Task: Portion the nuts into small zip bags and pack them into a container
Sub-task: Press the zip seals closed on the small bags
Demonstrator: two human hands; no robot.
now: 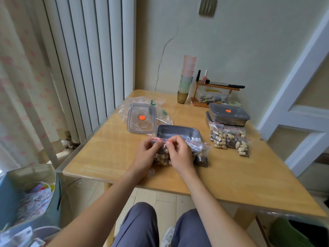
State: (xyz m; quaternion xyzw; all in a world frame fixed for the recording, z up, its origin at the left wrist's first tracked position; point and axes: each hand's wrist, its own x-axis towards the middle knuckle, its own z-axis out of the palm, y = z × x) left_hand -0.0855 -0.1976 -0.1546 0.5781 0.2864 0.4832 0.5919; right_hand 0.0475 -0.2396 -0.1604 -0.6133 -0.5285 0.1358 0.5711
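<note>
Knees in grey trousers (142, 227) sit closest, tucked at the near edge of the wooden table (231, 175), with both forearms reaching out over it. The left hand (146, 154) and right hand (179, 154) meet at the top of a small zip bag (163, 157) of peanuts and dark nuts, thumbs and fingertips of both pinching along its red seal strip. The bag stands on the table near the front-centre, with the seal running left to right, so the long axis is across the table. A second filled bag (202, 155) leans just to its right, touching it.

Just behind the hands is the open metal container (178, 132), long side running left-right too. Its clear lid (141, 118) with an orange dot lies further left, on top of a big plastic bag (153, 104) with a green "3" printed on it. Can't read anything else.

Right side: a bunch of filled zip bags (229, 138) lying flat, and behind them a closed lidded container (229, 114). Far end has stacked cups (187, 79) and a little wooden rack (213, 91).

Open tabletop sits near-right and along the left edge. A radiator (89, 59) stands beside the table's far-left edge.
</note>
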